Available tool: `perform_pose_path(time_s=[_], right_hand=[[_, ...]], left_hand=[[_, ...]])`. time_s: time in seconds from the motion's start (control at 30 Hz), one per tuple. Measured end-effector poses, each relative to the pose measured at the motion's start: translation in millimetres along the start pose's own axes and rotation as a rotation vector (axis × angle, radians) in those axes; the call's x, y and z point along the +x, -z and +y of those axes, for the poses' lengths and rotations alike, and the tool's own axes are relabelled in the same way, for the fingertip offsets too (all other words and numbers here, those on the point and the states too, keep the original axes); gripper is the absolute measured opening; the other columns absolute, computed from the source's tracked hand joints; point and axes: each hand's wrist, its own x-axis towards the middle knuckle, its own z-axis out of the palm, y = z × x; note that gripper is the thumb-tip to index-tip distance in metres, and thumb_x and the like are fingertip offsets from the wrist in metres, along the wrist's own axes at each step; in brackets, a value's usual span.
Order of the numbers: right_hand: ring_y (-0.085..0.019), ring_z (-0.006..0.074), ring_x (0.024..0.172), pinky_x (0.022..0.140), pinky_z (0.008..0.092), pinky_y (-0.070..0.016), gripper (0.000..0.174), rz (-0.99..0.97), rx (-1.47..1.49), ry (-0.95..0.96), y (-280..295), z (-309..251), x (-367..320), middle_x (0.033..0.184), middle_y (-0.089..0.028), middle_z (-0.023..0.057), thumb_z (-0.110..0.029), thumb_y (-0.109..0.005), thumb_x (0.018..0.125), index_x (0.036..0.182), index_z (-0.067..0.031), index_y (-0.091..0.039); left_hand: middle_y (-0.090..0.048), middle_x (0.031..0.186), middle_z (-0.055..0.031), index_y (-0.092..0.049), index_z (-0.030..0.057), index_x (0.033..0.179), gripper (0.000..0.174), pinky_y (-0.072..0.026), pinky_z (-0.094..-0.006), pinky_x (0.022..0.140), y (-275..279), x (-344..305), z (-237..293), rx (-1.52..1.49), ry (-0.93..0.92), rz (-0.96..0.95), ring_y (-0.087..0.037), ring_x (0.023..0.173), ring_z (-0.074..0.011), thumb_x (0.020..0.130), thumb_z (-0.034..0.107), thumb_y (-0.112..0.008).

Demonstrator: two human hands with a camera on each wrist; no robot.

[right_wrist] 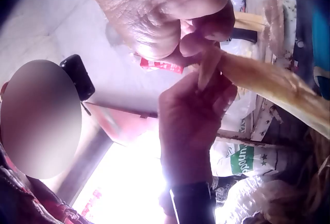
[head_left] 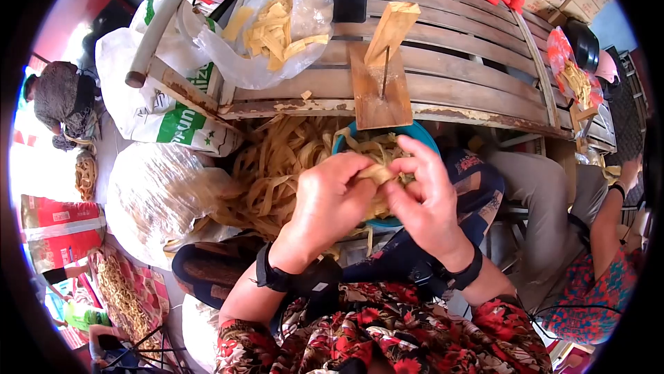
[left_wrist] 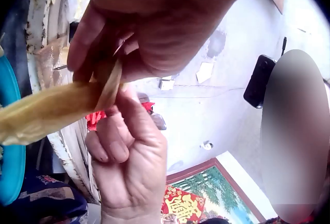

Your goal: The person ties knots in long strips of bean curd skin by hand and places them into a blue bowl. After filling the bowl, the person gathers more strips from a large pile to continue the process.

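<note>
Over a turquoise basin [head_left: 423, 135], both hands meet at a long, flat yellowish strip [left_wrist: 56, 108]. The left hand [head_left: 325, 197] pinches it between thumb and fingers. Facing it, the right hand [head_left: 429, 197] grips the same strip with thumb and forefinger. Where the fingertips meet, the strip is folded over itself, and its long free end hangs toward the basin in both wrist views. More strips lie in the basin. To its left spreads a heap of loose strips [head_left: 266, 180]. The exact fold is partly hidden by the fingers.
A slatted bench [head_left: 456, 62] stands in front, bearing a wooden stand [head_left: 380, 114] with an upright metal rod. An open plastic bag [head_left: 311, 17] of folded yellow pieces sits at its left end. White sacks [head_left: 131, 83] stand at left; another person's arm [head_left: 609, 218] shows at right.
</note>
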Motion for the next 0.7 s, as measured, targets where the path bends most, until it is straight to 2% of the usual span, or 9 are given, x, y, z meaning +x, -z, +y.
perform_pose_path(time_s=[0.03,0.13,0.23,0.33,0.37,0.47,0.6,0.63,0.7], right_hand=[[-0.047,-0.0008,0.056,0.049,0.0166,-0.0388,0.053,0.026,0.067,-0.079,1,0,1,0.099,-0.057,0.0061,0.000,-0.056,0.085,0.134,-0.0065,-0.036],[-0.044,0.0007,0.052,0.048,0.0172,-0.0365,0.049,0.001,0.377,-0.319,5,-4,6,0.098,-0.058,0.0082,0.001,-0.052,0.086,0.132,-0.0041,-0.038],[-0.036,0.0031,0.043,0.043,0.0158,-0.0288,0.049,-0.155,0.872,-0.492,10,-6,7,0.101,-0.061,0.0096,0.003,-0.052,0.082,0.130,-0.0006,-0.041],[-0.036,0.0027,0.042,0.043,0.0149,-0.0298,0.049,-0.271,1.008,-0.469,11,-2,5,0.100,-0.062,0.0084,0.003,-0.051,0.082,0.129,-0.0014,-0.042],[-0.039,0.0019,0.044,0.043,0.0145,-0.0311,0.050,-0.320,1.011,-0.448,13,-2,6,0.100,-0.062,0.0071,0.004,-0.052,0.083,0.130,-0.0022,-0.040],[-0.044,0.0012,0.050,0.044,0.0142,-0.0330,0.050,-0.239,0.691,-0.307,13,-2,6,0.100,-0.062,0.0072,0.002,-0.053,0.085,0.132,-0.0031,-0.037],[-0.049,0.0017,0.062,0.051,0.0143,-0.0372,0.046,-0.134,0.349,-0.149,6,-12,5,0.099,-0.061,0.0046,-0.002,-0.054,0.089,0.132,-0.0041,-0.037],[-0.050,0.0028,0.066,0.057,0.0157,-0.0394,0.037,-0.085,0.247,-0.059,6,-8,6,0.094,-0.059,0.0020,-0.003,-0.055,0.090,0.125,-0.0038,-0.043],[-0.049,0.0029,0.067,0.057,0.0181,-0.0389,0.017,-0.214,0.104,-0.158,27,-6,6,0.082,-0.056,-0.0015,-0.012,-0.056,0.091,0.106,-0.0035,-0.055]], left_hand=[[-0.064,0.083,-0.0031,-0.063,-0.0006,0.103,0.022,-0.0472,-0.0210,0.065,1,-2,0,-0.024,-0.062,-0.061,-0.058,0.074,-0.0067,0.081,0.000,-0.062],[-0.063,0.088,-0.0049,-0.056,0.0007,0.116,0.034,-0.0472,-0.0213,0.068,5,-9,4,-0.309,0.054,-0.136,-0.059,0.078,-0.0085,0.082,-0.001,-0.061],[-0.063,0.086,-0.0076,-0.054,-0.0006,0.109,0.028,-0.0485,-0.0244,0.069,11,-3,-1,-0.649,0.307,-0.062,-0.060,0.079,-0.0130,0.081,0.000,-0.058],[-0.063,0.085,-0.0078,-0.055,-0.0009,0.107,0.027,-0.0484,-0.0256,0.068,12,-4,-1,-0.866,0.448,-0.070,-0.060,0.078,-0.0135,0.080,0.001,-0.058],[-0.064,0.084,-0.0092,-0.055,-0.0007,0.106,0.025,-0.0485,-0.0271,0.067,11,-6,-7,-0.877,0.433,-0.116,-0.061,0.074,-0.0156,0.081,0.006,-0.057],[-0.063,0.083,-0.0101,-0.055,-0.0019,0.102,0.023,-0.0487,-0.0283,0.064,13,-6,-9,-1.109,0.572,-0.541,-0.060,0.069,-0.0168,0.083,0.010,-0.056],[-0.060,0.075,-0.0079,-0.056,-0.0020,0.099,0.023,-0.0484,-0.0248,0.057,10,-7,-15,-1.096,0.579,-0.546,-0.060,0.061,-0.0147,0.086,0.017,-0.058],[-0.059,0.074,-0.0059,-0.057,-0.0016,0.100,0.026,-0.0474,-0.0224,0.055,10,-8,-11,-0.952,0.588,-0.482,-0.060,0.059,-0.0130,0.088,0.021,-0.060],[-0.059,0.074,-0.0050,-0.057,-0.0009,0.099,0.027,-0.0471,-0.0226,0.055,14,-8,1,-0.756,0.572,-0.435,-0.059,0.059,-0.0123,0.088,0.024,-0.060]])
